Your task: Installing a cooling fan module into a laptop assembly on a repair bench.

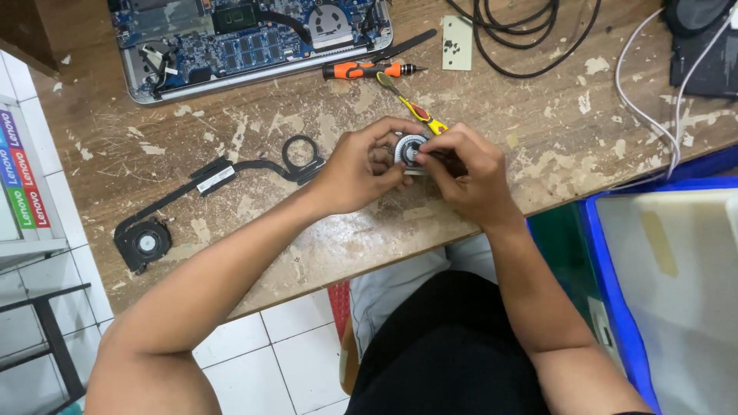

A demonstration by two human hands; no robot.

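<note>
Scuffed, rough wooden table [346, 238]

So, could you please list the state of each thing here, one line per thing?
Small fan: held above the table by both hands.
Left hand: gripping the fan.
Right hand: fingers on the fan.
Laptop: opened, board exposed.
Orange screwdriver: lying unused.
Heat pipe assembly: removed, lying flat.

bench: worn wooden table [553, 146], scratched, paint-flecked | floor: white tiles [254, 353] | left: black metal frame [46, 330] | right: blue bin [615, 307] | light: even

A worn wooden bench [538, 146] carries an opened laptop [246, 38], orange screwdriver [365, 70], black cable [523, 31] and heatpipe fan [142, 242].
</note>
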